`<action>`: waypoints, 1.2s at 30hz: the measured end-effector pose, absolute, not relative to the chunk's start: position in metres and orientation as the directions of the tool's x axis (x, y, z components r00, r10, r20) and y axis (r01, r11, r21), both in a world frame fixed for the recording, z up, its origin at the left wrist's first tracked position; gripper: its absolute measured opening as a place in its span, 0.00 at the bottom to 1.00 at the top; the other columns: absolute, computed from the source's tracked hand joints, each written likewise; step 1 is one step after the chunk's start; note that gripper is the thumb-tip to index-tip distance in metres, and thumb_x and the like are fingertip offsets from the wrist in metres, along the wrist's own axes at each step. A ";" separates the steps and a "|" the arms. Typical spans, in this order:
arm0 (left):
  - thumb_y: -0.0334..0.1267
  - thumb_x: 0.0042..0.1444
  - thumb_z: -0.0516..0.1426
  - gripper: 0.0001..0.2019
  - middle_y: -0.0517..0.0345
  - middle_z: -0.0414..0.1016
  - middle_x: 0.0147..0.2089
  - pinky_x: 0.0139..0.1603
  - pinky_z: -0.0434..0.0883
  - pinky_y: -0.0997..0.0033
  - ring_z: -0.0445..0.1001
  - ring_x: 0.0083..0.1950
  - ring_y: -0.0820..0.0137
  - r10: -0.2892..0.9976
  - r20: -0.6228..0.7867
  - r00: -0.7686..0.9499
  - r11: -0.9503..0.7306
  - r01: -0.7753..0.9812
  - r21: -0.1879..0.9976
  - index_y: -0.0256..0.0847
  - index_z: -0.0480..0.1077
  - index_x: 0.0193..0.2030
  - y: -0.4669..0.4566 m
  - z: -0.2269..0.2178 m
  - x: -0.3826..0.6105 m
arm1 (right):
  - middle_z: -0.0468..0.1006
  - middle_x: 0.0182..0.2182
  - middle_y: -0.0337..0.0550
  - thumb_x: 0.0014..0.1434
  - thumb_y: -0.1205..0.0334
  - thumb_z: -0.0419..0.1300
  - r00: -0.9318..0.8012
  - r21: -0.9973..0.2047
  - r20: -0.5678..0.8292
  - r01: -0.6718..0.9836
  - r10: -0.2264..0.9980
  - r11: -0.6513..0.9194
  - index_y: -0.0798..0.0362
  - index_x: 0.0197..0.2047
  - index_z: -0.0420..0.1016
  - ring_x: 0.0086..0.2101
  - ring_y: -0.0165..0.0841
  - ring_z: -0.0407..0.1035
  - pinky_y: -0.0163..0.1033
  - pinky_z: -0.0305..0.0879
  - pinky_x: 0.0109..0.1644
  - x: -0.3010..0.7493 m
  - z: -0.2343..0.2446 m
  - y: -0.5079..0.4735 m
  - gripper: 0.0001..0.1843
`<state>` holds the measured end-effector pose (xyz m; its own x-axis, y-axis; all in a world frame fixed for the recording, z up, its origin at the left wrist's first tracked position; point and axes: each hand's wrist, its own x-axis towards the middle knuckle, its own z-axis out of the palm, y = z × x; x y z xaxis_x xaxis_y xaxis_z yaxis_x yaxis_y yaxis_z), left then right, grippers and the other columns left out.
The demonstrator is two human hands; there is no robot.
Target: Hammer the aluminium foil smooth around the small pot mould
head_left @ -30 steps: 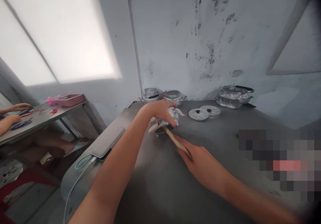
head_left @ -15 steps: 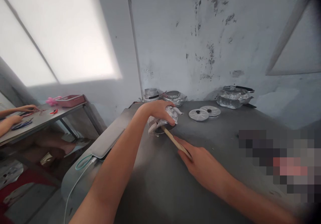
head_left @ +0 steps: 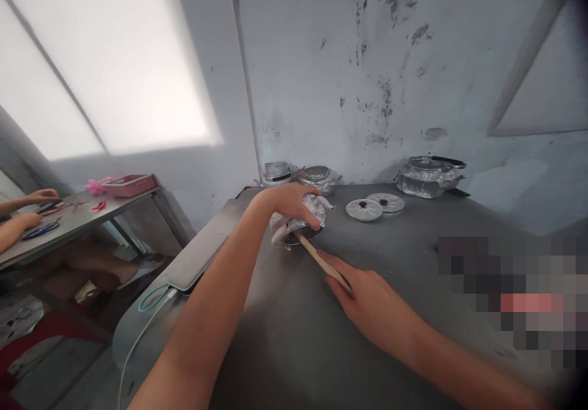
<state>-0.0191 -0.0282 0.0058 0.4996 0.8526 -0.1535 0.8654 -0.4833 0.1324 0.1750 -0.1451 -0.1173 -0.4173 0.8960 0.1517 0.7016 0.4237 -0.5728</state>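
Note:
My left hand (head_left: 298, 203) is clasped over a small silvery kettle (head_left: 316, 214) tipped on its side, its dark round mouth facing me. A spout points out to the right and a pale curved part shows at the left of the mouth. My right hand (head_left: 358, 287) is wrapped round a light wooden stick (head_left: 315, 254). The stick's far end goes into the kettle's mouth, so its tip is hidden. Two round silvery lids, a front lid (head_left: 364, 211) and a back lid (head_left: 388, 203), overlap on the grey table (head_left: 294, 336) to the right of the kettle.
Along the wall stand more kettles: a left one (head_left: 277, 171), a middle one (head_left: 318, 180) and a right one (head_left: 425, 180). A flat grey device (head_left: 197, 263) with a white cable (head_left: 142, 330) lies at the table's left edge. Another person's hands (head_left: 32, 211) work at a side table near a pink basket (head_left: 131, 186).
My hands, the kettle and the stick look almost unmoved. At the side table, the other person's far hand has shifted slightly left and up.

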 end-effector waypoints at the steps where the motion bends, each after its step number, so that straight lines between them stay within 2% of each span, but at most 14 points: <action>1: 0.64 0.41 0.62 0.49 0.56 0.59 0.70 0.55 0.71 0.56 0.64 0.64 0.48 0.850 -0.153 0.504 -0.487 0.863 0.133 0.58 0.54 0.70 -0.028 0.006 -0.019 | 0.83 0.40 0.40 0.69 0.61 0.47 -0.417 -0.572 0.150 0.703 0.896 0.423 0.35 0.71 0.56 0.47 0.43 0.77 0.43 0.67 0.48 0.175 -0.117 -0.145 0.29; 5: 0.64 0.41 0.63 0.49 0.56 0.58 0.70 0.56 0.70 0.56 0.64 0.64 0.48 0.851 -0.145 0.505 -0.492 0.862 0.122 0.57 0.54 0.70 -0.028 0.005 -0.019 | 0.83 0.37 0.39 0.68 0.61 0.48 -0.417 -0.577 0.173 0.691 0.893 0.435 0.35 0.70 0.59 0.46 0.42 0.77 0.43 0.67 0.48 0.176 -0.116 -0.146 0.28; 9: 0.63 0.42 0.62 0.48 0.57 0.55 0.72 0.55 0.71 0.55 0.65 0.63 0.47 0.856 -0.164 0.490 -0.478 0.871 0.110 0.60 0.53 0.70 -0.027 0.004 -0.018 | 0.82 0.33 0.37 0.69 0.61 0.47 -0.358 -0.593 0.213 0.692 0.909 0.412 0.36 0.70 0.58 0.38 0.41 0.79 0.41 0.69 0.41 0.178 -0.118 -0.146 0.28; 11: 0.62 0.42 0.62 0.47 0.58 0.55 0.72 0.56 0.70 0.56 0.64 0.64 0.47 0.855 -0.160 0.492 -0.481 0.870 0.108 0.60 0.53 0.70 -0.027 0.004 -0.018 | 0.81 0.31 0.38 0.69 0.60 0.47 -0.371 -0.592 0.212 0.687 0.904 0.421 0.37 0.70 0.59 0.37 0.41 0.79 0.41 0.68 0.40 0.179 -0.121 -0.146 0.27; 17: 0.61 0.43 0.62 0.47 0.59 0.54 0.72 0.58 0.68 0.57 0.63 0.65 0.47 0.854 -0.157 0.495 -0.485 0.869 0.100 0.59 0.52 0.71 -0.027 0.004 -0.018 | 0.82 0.35 0.38 0.69 0.61 0.48 -0.412 -0.591 0.183 0.679 0.892 0.435 0.34 0.68 0.61 0.47 0.42 0.76 0.44 0.67 0.49 0.178 -0.119 -0.146 0.27; 23: 0.65 0.42 0.62 0.49 0.57 0.55 0.71 0.53 0.71 0.56 0.65 0.63 0.47 0.850 -0.170 0.499 -0.487 0.867 0.107 0.60 0.52 0.71 -0.026 0.004 -0.017 | 0.82 0.42 0.38 0.69 0.60 0.47 -0.330 -0.640 0.207 0.667 0.921 0.382 0.34 0.67 0.60 0.43 0.40 0.78 0.44 0.69 0.46 0.177 -0.117 -0.144 0.25; 27: 0.63 0.42 0.62 0.48 0.58 0.55 0.72 0.56 0.70 0.55 0.64 0.64 0.48 0.853 -0.155 0.499 -0.488 0.867 0.104 0.59 0.52 0.70 -0.026 0.003 -0.018 | 0.82 0.42 0.37 0.69 0.61 0.47 -0.404 -0.625 0.179 0.657 0.897 0.421 0.33 0.69 0.57 0.44 0.41 0.77 0.44 0.68 0.47 0.176 -0.122 -0.144 0.28; 30: 0.62 0.43 0.62 0.47 0.58 0.55 0.72 0.58 0.69 0.56 0.63 0.65 0.48 0.860 -0.144 0.490 -0.480 0.872 0.098 0.59 0.53 0.70 -0.026 0.003 -0.019 | 0.82 0.43 0.39 0.68 0.61 0.47 -0.409 -0.619 0.177 0.661 0.895 0.424 0.34 0.69 0.59 0.45 0.41 0.77 0.44 0.68 0.47 0.177 -0.123 -0.144 0.27; 33: 0.64 0.42 0.62 0.48 0.58 0.56 0.71 0.56 0.70 0.55 0.64 0.64 0.48 0.860 -0.150 0.488 -0.477 0.873 0.106 0.60 0.53 0.70 -0.027 0.003 -0.019 | 0.83 0.39 0.39 0.68 0.61 0.48 -0.380 -0.634 0.188 0.657 0.906 0.407 0.38 0.66 0.63 0.42 0.41 0.78 0.43 0.68 0.45 0.177 -0.121 -0.144 0.25; 36: 0.64 0.42 0.62 0.48 0.57 0.56 0.71 0.54 0.71 0.54 0.64 0.64 0.47 0.857 -0.165 0.488 -0.475 0.873 0.109 0.61 0.52 0.70 -0.026 0.003 -0.019 | 0.82 0.34 0.38 0.68 0.59 0.47 -0.307 -0.653 0.187 0.670 0.933 0.352 0.38 0.66 0.62 0.36 0.40 0.78 0.42 0.68 0.40 0.176 -0.118 -0.145 0.24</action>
